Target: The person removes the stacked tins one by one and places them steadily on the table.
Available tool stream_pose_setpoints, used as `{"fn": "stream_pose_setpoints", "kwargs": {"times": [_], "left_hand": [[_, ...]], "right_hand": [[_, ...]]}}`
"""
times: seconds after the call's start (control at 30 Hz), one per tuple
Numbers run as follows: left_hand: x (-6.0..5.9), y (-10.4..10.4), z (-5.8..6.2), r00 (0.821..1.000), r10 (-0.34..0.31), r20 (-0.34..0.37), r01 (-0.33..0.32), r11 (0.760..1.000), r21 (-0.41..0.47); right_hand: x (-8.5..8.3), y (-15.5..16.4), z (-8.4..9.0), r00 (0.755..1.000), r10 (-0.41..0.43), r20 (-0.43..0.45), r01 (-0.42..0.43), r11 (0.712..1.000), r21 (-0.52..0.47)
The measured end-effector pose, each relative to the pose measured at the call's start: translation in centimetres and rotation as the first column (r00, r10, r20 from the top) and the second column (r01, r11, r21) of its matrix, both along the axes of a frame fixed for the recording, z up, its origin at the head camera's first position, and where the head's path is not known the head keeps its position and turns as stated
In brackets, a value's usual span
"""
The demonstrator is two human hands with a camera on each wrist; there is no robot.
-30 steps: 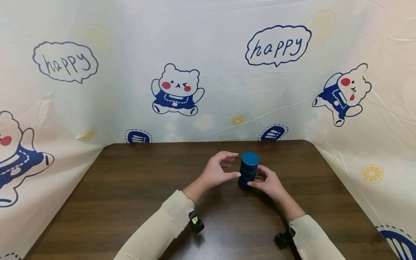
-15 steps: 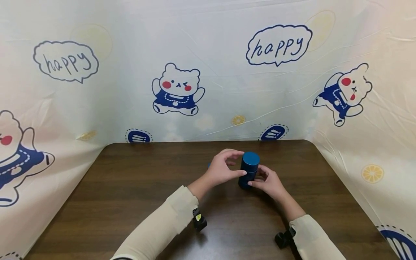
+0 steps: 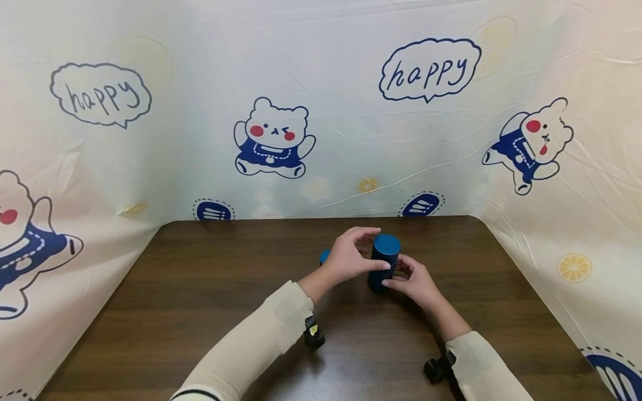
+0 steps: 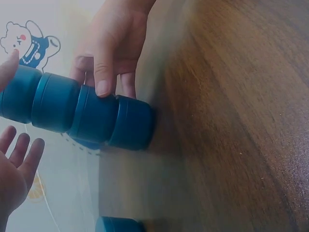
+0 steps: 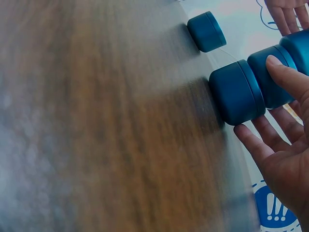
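A stack of several blue round tins (image 3: 385, 245) (image 4: 55, 102) (image 5: 237, 92) stands upright on the table. My right hand (image 3: 417, 282) (image 5: 289, 164) holds its lower part, thumb on the second tin from the bottom and fingers curled behind. Around the upper part reaches my left hand (image 3: 346, 257) (image 4: 12, 179), its thumb across the side and its fingers spread past the far side, apart from the tins in the left wrist view. A single blue tin (image 3: 324, 257) (image 4: 118, 225) (image 5: 206, 32) sits left of the stack, partly hidden by the left hand in the head view.
The brown wooden table (image 3: 200, 289) ends at its back edge close behind the tins. A light cloth (image 3: 351, 145) printed with bears hangs behind it and along both sides. Small black cameras (image 3: 314, 334) are strapped at the wrists.
My left hand has moved right and around the upper part of the stack, revealing the single tin behind it. The right hand and the stack stay in place.
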State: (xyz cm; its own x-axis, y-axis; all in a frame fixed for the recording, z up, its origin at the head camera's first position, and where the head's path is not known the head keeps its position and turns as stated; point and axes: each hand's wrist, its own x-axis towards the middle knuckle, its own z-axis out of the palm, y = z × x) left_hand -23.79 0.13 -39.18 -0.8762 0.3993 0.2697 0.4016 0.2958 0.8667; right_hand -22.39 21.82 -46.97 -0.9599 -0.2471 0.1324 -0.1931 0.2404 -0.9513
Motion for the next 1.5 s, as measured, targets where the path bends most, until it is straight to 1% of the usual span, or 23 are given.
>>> {"fn": "stream_pose_setpoints", "kwargs": {"times": [0.2, 0.33, 0.53, 1.07, 1.37, 1.5], "left_hand": [[0.0, 0.3, -0.1, 1.000, -0.022, 0.007, 0.022, 1.000, 0.005], [0.1, 0.5, -0.1, 1.000, -0.020, 0.020, 0.020, 1.000, 0.005], [0.2, 0.5, -0.1, 1.000, -0.020, 0.007, 0.020, 1.000, 0.006], [0.1, -0.5, 0.0, 0.998, -0.035, -0.050, 0.036, 0.999, 0.032], [-0.1, -1.0, -0.1, 0.999, -0.031, -0.045, 0.034, 0.997, 0.072], [-0.2, -1.4, -0.2, 0.999, -0.025, -0.037, 0.027, 0.997, 0.075]], "right_hand": [[0.1, 0.1, 0.1, 1.000, 0.004, 0.005, -0.004, 1.000, 0.006], [0.1, 0.0, 0.1, 1.000, 0.006, 0.007, -0.006, 1.000, 0.008], [0.0, 0.1, 0.0, 1.000, 0.005, 0.008, -0.005, 1.000, 0.005], [-0.1, 0.1, -0.1, 1.000, -0.001, 0.014, 0.000, 1.000, 0.016], [0.0, 0.0, 0.0, 1.000, -0.004, 0.022, 0.004, 1.000, 0.021], [0.0, 0.0, 0.0, 1.000, -0.005, 0.025, 0.005, 1.000, 0.018]]}}
